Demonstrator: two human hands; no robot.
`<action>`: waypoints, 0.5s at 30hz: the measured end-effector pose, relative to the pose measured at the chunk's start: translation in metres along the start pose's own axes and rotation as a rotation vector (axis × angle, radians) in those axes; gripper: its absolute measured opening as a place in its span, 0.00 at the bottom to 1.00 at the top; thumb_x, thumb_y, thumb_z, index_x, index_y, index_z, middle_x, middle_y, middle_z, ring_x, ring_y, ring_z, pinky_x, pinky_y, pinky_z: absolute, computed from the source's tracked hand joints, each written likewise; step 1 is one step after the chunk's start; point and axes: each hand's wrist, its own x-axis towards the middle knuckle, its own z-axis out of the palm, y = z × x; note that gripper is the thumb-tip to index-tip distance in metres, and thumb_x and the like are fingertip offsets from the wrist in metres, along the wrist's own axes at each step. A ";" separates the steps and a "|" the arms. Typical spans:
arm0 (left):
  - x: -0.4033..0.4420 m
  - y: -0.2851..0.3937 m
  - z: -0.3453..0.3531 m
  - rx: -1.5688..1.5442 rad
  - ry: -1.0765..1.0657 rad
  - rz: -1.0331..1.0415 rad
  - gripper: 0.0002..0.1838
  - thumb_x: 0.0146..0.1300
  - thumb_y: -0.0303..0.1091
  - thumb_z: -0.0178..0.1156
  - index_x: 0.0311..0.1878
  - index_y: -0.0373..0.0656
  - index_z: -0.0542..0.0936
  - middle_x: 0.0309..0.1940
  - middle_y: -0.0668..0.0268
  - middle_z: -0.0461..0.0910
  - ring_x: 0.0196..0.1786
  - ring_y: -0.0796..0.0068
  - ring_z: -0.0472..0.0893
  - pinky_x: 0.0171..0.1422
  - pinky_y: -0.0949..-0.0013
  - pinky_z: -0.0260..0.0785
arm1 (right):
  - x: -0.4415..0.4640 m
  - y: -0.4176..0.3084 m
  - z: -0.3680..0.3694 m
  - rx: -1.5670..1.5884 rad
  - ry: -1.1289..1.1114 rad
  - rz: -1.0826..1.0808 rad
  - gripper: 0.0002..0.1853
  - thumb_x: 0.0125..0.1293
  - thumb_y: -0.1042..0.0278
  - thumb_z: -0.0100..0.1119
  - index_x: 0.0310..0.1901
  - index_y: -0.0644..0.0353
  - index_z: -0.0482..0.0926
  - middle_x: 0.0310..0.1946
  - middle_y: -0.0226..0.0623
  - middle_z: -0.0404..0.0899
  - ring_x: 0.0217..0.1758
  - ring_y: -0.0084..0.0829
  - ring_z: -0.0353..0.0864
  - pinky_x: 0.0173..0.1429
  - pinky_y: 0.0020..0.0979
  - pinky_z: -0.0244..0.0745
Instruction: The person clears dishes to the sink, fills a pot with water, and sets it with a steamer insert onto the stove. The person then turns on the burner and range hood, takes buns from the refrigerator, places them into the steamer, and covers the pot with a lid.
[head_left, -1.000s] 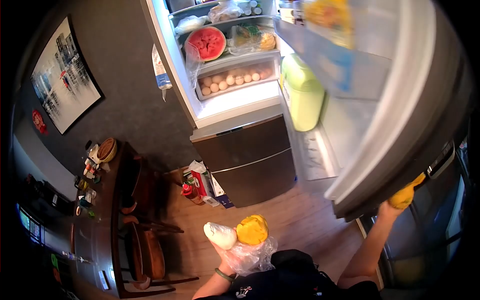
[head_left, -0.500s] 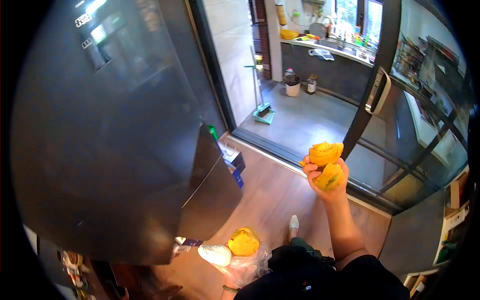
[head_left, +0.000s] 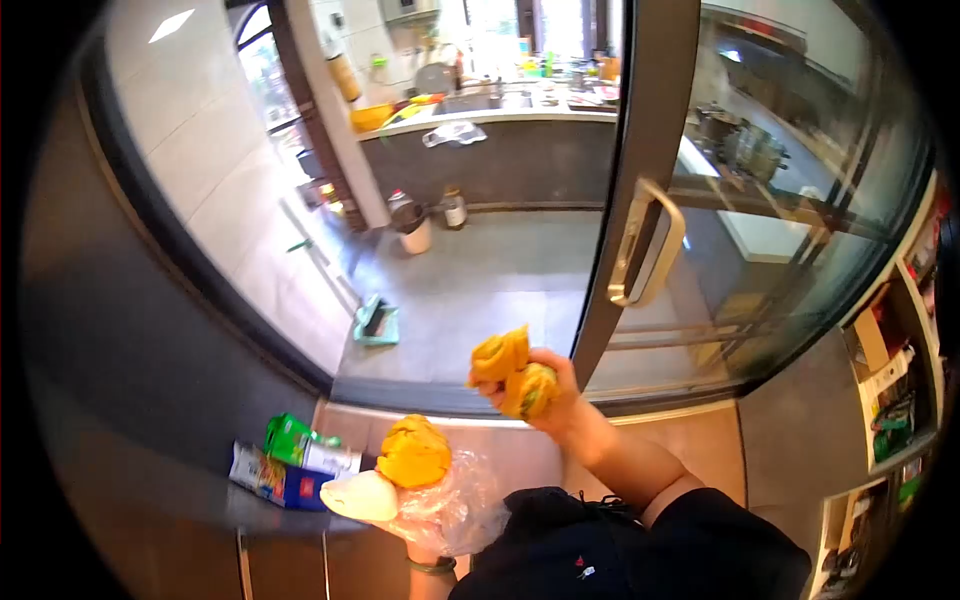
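Two yellow buns, one twisted [head_left: 500, 357] and one rounder [head_left: 530, 390], are gripped in my right hand [head_left: 565, 402], held out in front of me. My left hand [head_left: 418, 538], lower and closer to my body, is wrapped around a clear crumpled plastic bag [head_left: 455, 505]. At the bag's mouth sit a large yellow bun [head_left: 415, 452] and a smooth white bun [head_left: 360, 497]. The fingers of this hand are mostly hidden behind the bag and buns.
A sliding glass door with a metal handle [head_left: 645, 243] stands partly open ahead. Beyond the floor track are a dustpan [head_left: 376, 325], a waste bin [head_left: 413, 235], a bottle [head_left: 454, 210] and a sink counter [head_left: 490, 112]. Boxes [head_left: 290, 475] lie at left; shelves [head_left: 900, 400] stand right.
My view has turned right toward the doorway, and the dark cabinet front on the left has mostly gone from sight. Both hands keep hold of the buns and bag.
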 end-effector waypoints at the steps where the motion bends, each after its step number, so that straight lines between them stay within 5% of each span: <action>1: 0.025 0.006 0.007 0.001 -0.019 -0.014 0.50 0.44 0.78 0.50 0.57 0.41 0.70 0.55 0.60 0.70 0.60 0.59 0.67 0.68 0.51 0.57 | 0.014 -0.009 -0.004 0.000 0.036 0.005 0.31 0.57 0.53 0.45 0.55 0.70 0.66 0.49 0.55 0.71 0.42 0.35 0.74 0.49 0.29 0.72; 7: 0.193 0.043 0.032 -0.011 -0.157 -0.117 0.50 0.44 0.78 0.50 0.57 0.41 0.70 0.55 0.60 0.70 0.60 0.59 0.67 0.67 0.51 0.57 | 0.106 -0.064 -0.077 0.181 0.228 0.054 0.29 0.57 0.56 0.50 0.55 0.68 0.67 0.48 0.50 0.72 0.44 0.39 0.76 0.50 0.35 0.74; 15: 0.457 0.135 0.095 -0.010 -0.444 -0.280 0.50 0.44 0.78 0.51 0.56 0.41 0.70 0.55 0.60 0.70 0.60 0.59 0.67 0.67 0.51 0.57 | 0.266 -0.189 -0.114 0.175 0.130 -0.322 0.31 0.54 0.52 0.52 0.54 0.69 0.66 0.48 0.54 0.68 0.40 0.35 0.69 0.43 0.28 0.70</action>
